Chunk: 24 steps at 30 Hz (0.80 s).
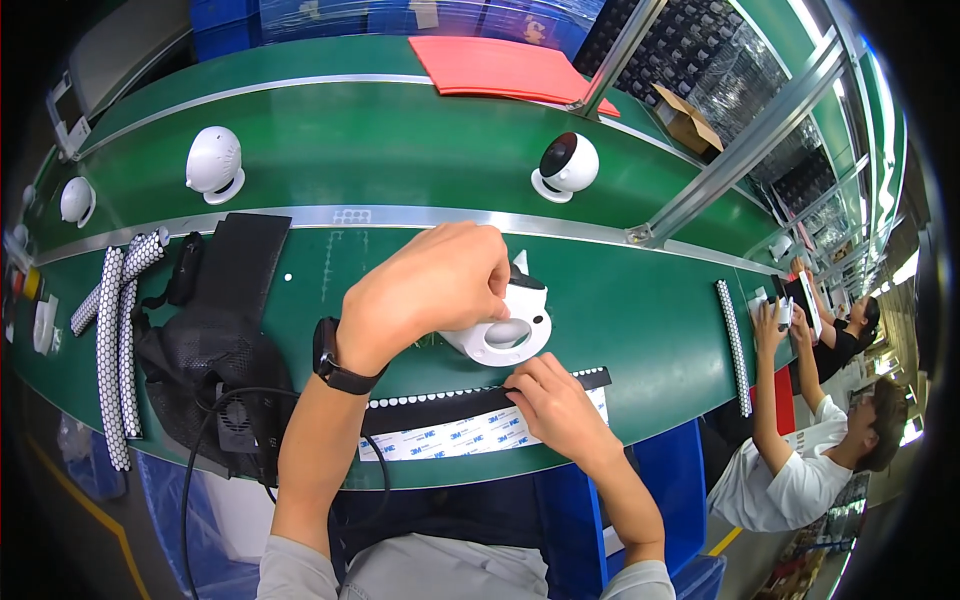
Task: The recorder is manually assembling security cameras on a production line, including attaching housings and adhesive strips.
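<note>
A white camera [522, 344] with a round base lies tipped over on the green workbench in front of me, its base facing up toward me. My left hand [435, 280] reaches across from the left, with a black watch on the wrist. Its fingers are curled down on the camera's upper side, and the fingertips are partly hidden. Below lies a black strip of pads [440, 397], with white round dots along its far edge and white backing paper [465, 438] with blue print. My right hand [560, 405] pinches at this strip's far edge, close to the camera's base.
Upright white cameras [215, 162] [566, 165] stand on the raised green ledge. At left lie a black bag [215, 385] with a cable and honeycomb-patterned rolls [110, 350]. Another such strip [733, 345] lies right. A red sheet [500, 68] is behind; co-workers [800, 450] sit at right.
</note>
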Available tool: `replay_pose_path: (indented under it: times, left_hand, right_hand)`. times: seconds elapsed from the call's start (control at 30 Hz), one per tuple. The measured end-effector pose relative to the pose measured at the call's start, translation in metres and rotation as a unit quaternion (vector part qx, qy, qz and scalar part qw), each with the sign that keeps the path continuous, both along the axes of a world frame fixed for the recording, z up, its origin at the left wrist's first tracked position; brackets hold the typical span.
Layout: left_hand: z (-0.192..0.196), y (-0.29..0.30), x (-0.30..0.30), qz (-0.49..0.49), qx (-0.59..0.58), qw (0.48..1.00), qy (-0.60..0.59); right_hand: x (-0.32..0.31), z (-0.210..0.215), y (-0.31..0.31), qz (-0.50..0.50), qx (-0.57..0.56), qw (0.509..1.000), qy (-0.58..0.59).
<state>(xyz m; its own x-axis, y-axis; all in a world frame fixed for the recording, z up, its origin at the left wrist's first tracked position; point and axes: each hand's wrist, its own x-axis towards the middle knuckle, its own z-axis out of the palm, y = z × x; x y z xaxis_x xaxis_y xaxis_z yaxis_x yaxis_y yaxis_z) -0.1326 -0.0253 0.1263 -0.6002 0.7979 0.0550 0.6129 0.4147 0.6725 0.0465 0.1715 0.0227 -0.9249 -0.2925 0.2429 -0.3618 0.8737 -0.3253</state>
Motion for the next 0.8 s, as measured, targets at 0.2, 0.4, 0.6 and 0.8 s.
replay_pose_path:
  times: [0.2, 0.4, 0.6, 0.8]
  left_hand:
    - [0.001, -0.002, 0.001, -0.002, -0.008, 1.000, 0.000]
    - [0.007, 0.001, -0.001, -0.004, -0.031, 0.999, -0.026]
    - [0.006, -0.005, 0.016, 0.049, 0.000, 0.998, 0.028]
    - [0.015, -0.012, 0.057, 0.136, 0.038, 0.983, 0.115]
  right_hand:
    - [0.001, 0.002, 0.005, 0.055, 0.069, 0.996, 0.009]
    - [0.000, 0.001, 0.010, 0.069, 0.110, 0.991, 0.028]
    - [-0.008, -0.010, 0.011, 0.061, 0.065, 0.995, 0.052]
    - [-0.006, -0.016, 0.013, 0.062, 0.065, 0.992, 0.084]
